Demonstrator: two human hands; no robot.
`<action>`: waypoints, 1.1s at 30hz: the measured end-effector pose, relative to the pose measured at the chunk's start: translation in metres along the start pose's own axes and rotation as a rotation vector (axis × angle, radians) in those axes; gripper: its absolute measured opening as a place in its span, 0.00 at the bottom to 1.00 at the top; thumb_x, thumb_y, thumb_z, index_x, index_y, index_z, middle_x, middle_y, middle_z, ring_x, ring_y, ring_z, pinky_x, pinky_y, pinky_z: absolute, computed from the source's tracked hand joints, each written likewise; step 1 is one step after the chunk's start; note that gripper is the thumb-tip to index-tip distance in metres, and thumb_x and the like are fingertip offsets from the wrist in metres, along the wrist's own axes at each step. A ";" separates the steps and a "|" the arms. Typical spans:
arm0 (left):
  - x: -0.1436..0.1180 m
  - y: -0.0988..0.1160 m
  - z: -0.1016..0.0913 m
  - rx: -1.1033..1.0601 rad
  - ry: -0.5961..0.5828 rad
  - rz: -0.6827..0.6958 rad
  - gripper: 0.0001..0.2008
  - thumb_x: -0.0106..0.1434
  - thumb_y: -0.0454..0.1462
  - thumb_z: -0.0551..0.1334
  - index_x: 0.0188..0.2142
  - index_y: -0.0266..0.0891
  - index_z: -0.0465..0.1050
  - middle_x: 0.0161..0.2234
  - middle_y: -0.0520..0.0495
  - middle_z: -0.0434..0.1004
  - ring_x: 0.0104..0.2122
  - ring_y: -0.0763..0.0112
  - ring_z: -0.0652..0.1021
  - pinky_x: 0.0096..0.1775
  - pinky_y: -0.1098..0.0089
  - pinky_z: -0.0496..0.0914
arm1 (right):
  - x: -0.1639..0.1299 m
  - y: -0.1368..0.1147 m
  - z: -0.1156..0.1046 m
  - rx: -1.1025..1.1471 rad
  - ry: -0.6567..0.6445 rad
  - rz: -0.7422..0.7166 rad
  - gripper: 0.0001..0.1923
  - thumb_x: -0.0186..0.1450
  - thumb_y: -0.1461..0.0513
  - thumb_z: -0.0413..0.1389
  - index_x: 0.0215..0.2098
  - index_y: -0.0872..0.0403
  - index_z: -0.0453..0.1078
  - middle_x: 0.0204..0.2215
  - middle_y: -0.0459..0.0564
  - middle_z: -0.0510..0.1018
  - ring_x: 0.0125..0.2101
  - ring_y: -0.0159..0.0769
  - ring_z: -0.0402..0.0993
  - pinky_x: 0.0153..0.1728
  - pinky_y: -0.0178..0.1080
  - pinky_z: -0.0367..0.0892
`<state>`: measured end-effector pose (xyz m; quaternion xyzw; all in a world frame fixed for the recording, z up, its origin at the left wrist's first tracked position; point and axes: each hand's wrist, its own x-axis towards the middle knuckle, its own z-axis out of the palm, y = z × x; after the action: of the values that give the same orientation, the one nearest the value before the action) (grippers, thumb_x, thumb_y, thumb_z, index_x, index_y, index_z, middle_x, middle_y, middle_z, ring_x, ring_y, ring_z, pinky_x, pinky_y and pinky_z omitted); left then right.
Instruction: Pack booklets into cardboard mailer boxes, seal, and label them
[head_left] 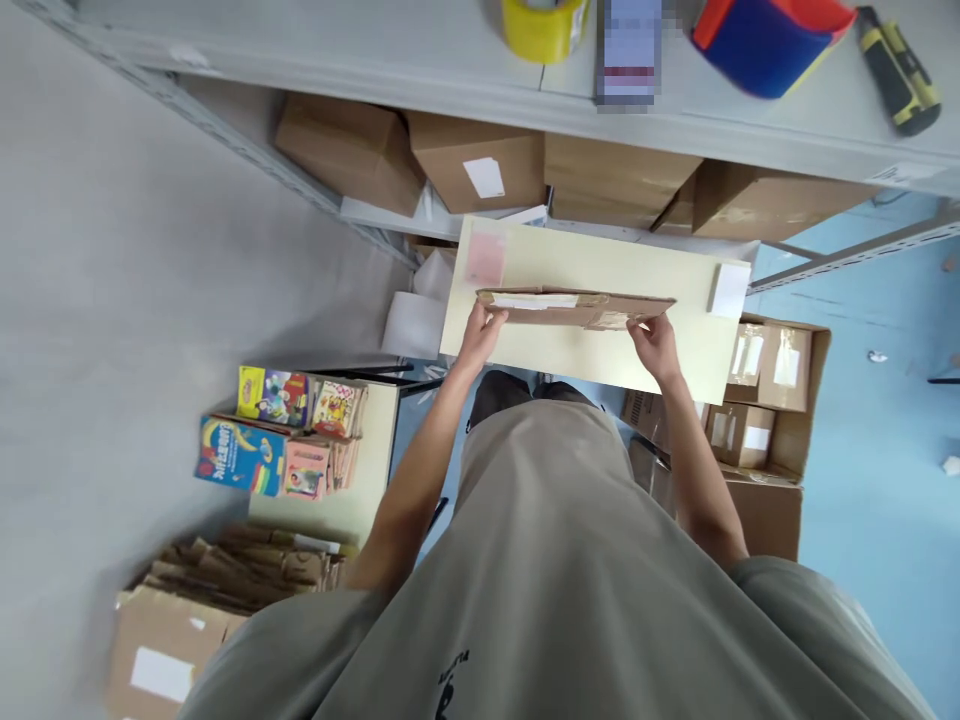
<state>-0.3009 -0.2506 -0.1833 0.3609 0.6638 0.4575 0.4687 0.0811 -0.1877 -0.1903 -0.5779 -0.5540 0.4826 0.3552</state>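
Left hand [480, 335] and right hand [656, 345] grip a flat cardboard box [574, 307].

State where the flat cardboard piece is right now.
In the head view, the cardboard sits mid-frame, held at its ends by the left hand and right hand, over the pale board.

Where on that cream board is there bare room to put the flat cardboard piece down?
Both hands, left hand and right hand, hold the flat cardboard piece over the cream board. The board is bare between the pink note and the white label, and along its near edge. The top shelf is crowded to the right by the yellow tape roll.
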 end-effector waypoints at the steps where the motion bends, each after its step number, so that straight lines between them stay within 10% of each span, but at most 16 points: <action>1: 0.007 0.002 0.002 0.013 -0.036 0.010 0.22 0.70 0.50 0.73 0.59 0.45 0.80 0.65 0.37 0.87 0.73 0.44 0.80 0.79 0.44 0.69 | 0.002 0.001 0.000 0.003 0.008 0.014 0.39 0.65 0.32 0.69 0.63 0.44 0.75 0.60 0.60 0.86 0.61 0.56 0.84 0.70 0.65 0.81; 15: 0.033 0.004 0.010 -0.037 -0.212 -0.145 0.28 0.66 0.48 0.69 0.62 0.43 0.85 0.63 0.40 0.89 0.73 0.45 0.79 0.78 0.45 0.72 | 0.030 -0.019 0.008 0.082 -0.298 0.182 0.42 0.67 0.33 0.71 0.69 0.43 0.77 0.75 0.59 0.80 0.75 0.63 0.75 0.76 0.68 0.74; 21: 0.031 -0.011 0.007 -0.100 -0.170 -0.272 0.38 0.74 0.64 0.65 0.70 0.43 0.80 0.68 0.36 0.86 0.69 0.44 0.84 0.72 0.44 0.79 | 0.028 -0.015 -0.007 0.190 -0.451 0.449 0.48 0.75 0.35 0.61 0.87 0.38 0.62 0.83 0.53 0.71 0.80 0.58 0.71 0.80 0.71 0.67; 26: 0.034 -0.001 0.009 -0.043 -0.273 -0.191 0.48 0.67 0.68 0.75 0.76 0.45 0.77 0.71 0.34 0.84 0.68 0.45 0.85 0.66 0.51 0.83 | 0.028 -0.017 -0.015 0.213 -0.477 0.369 0.59 0.70 0.28 0.66 0.89 0.38 0.58 0.88 0.54 0.61 0.84 0.59 0.64 0.82 0.67 0.66; 33: 0.045 0.002 0.020 -0.033 -0.312 -0.116 0.48 0.61 0.65 0.80 0.71 0.39 0.80 0.71 0.30 0.84 0.68 0.41 0.85 0.68 0.47 0.82 | 0.030 -0.028 -0.005 0.180 -0.386 0.246 0.49 0.68 0.29 0.72 0.77 0.42 0.75 0.81 0.55 0.75 0.78 0.62 0.74 0.82 0.66 0.68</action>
<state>-0.2954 -0.2038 -0.1971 0.3810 0.5952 0.3791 0.5974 0.0748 -0.1539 -0.1671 -0.5042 -0.4918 0.6711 0.2315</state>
